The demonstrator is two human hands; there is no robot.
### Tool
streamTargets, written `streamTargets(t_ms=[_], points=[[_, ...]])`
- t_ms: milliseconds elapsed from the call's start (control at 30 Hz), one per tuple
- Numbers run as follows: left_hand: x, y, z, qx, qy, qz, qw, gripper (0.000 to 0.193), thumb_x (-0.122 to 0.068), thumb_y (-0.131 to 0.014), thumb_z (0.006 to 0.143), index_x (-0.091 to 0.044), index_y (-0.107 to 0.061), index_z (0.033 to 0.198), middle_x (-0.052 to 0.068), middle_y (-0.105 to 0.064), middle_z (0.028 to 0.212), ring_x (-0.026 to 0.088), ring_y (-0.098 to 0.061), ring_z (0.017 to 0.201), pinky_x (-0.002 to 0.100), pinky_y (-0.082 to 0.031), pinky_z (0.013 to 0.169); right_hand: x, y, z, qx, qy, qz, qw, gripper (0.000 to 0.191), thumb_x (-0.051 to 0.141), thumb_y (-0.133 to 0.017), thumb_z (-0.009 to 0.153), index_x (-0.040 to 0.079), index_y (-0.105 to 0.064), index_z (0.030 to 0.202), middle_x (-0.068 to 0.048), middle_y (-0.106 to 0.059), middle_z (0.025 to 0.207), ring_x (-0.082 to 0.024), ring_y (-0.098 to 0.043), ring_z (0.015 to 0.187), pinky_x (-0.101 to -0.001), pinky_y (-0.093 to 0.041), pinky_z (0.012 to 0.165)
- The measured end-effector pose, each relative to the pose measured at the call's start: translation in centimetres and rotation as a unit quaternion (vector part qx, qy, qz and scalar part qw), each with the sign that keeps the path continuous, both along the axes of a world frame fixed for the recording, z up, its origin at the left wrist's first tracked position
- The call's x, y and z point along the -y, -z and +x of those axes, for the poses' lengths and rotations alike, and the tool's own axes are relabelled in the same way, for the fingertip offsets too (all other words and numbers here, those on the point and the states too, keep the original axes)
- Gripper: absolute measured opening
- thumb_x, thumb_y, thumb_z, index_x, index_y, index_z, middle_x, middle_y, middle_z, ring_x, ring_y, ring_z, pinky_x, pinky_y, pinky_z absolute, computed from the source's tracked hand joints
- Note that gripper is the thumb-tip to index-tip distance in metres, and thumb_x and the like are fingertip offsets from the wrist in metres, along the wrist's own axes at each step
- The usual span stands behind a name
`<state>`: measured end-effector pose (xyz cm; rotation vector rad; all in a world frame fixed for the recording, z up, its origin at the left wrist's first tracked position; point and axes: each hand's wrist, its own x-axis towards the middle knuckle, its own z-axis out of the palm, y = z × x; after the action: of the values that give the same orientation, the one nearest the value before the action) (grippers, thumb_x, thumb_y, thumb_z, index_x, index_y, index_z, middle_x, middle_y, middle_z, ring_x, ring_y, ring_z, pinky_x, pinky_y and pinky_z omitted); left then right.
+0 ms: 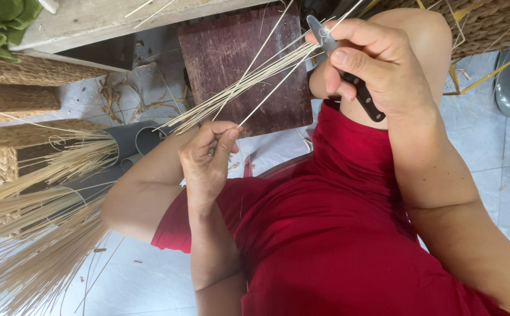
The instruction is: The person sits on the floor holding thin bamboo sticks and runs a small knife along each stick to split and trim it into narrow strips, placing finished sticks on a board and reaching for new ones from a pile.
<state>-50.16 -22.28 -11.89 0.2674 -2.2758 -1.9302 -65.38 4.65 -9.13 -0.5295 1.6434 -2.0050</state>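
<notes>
Pale blue floor tiles (489, 146) run under a seated person in red clothing (325, 234), with loose fibre scraps scattered about.

With the dark wooden stool (249, 58) as landmark: the right hand (378, 64) is just to its right, closed around a black-handled knife (348, 76), thumb pressed along the handle so the grey blade tip lies against a small bundle of thin pale reeds (249, 82). That grip seems meant to steady the blade where the strands cross it.

Below the stool's near edge, the left hand (208, 158) pinches 1 strand between thumb and fingertips, the other fingers curled in. Pulling at that point would keep the strand taut against the blade. The bundle fans out across the stool top, toward its lower left.

Left of the stool, grey plastic pipes (132, 140) hold a large sheaf of the same reeds (38, 234), spilling toward the floor, within arm's reach. Farther left stand woven baskets (3, 158). Right of the stool, behind the raised knee, a yellow wire frame (489, 76) rests beside more woven work.
</notes>
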Motion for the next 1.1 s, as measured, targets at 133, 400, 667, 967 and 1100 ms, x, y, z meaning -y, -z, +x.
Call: streamTargets(t_ms=[133, 400, 667, 967, 1100], points=[[0.9, 0.0, 0.5, 0.008, -0.006, -0.017, 1.0, 0.005, -0.002, -0.07, 0.101, 0.002, -0.072, 0.105, 0.001, -0.068, 0.082, 0.004, -0.062, 0.071, 0.019, -0.05, 0.064, -0.3, 0.2, -0.3, -0.005, 0.0, 0.0, 1.0, 0.024, 0.006, -0.056, 0.116, -0.006, -0.062, 0.136, -0.009, -0.065, 0.081, -0.008, -0.051, 0.059, -0.0193, -0.044, 0.059], [2.9, 0.6, 2.1, -0.004, -0.026, -0.057, 0.998, 0.006, 0.0, -0.07, 0.1, 0.003, -0.072, 0.105, 0.003, -0.07, 0.086, 0.006, -0.064, 0.073, 0.021, -0.051, 0.065, -1.2, 0.5, -0.9, 0.011, 0.072, -0.032, 0.997, 0.022, 0.008, -0.059, 0.116, -0.007, -0.061, 0.132, -0.011, -0.065, 0.082, -0.01, -0.053, 0.058, -0.0198, -0.042, 0.055], [3.8, 2.1, 2.7, -0.022, -0.084, 0.012, 0.996, 0.006, -0.001, -0.066, 0.106, 0.002, -0.068, 0.111, 0.0, -0.065, 0.081, 0.004, -0.06, 0.074, 0.019, -0.048, 0.068, -0.2, -0.4, 0.1, 0.024, 0.007, -0.012, 1.0, 0.04, 0.006, -0.055, 0.116, 0.0, -0.049, 0.155, -0.016, -0.069, 0.088, -0.011, -0.057, 0.064, -0.0226, -0.047, 0.066], [-2.3, 1.5, -1.0, -0.015, -0.016, 0.097, 0.995, 0.008, -0.004, -0.066, 0.105, 0.002, -0.068, 0.11, 0.0, -0.067, 0.085, 0.003, -0.061, 0.075, 0.019, -0.049, 0.067, 3.7, 0.0, 1.0, -0.03, -0.177, 0.144, 0.973, 0.047, 0.007, -0.049, 0.106, 0.006, -0.05, 0.153, -0.006, -0.071, 0.078, -0.006, -0.055, 0.056, -0.0197, -0.049, 0.054], [-3.0, 0.9, -1.7, -0.01, -0.014, 0.077, 0.997, 0.008, -0.005, -0.067, 0.104, 0.002, -0.069, 0.109, 0.0, -0.068, 0.085, 0.004, -0.061, 0.074, 0.019, -0.048, 0.065, 3.4, 0.8, 1.2, -0.05, -0.169, 0.135, 0.975, 0.038, 0.008, -0.05, 0.108, 0.004, -0.058, 0.145, -0.005, -0.071, 0.079, -0.006, -0.056, 0.056, -0.0197, -0.049, 0.054]])
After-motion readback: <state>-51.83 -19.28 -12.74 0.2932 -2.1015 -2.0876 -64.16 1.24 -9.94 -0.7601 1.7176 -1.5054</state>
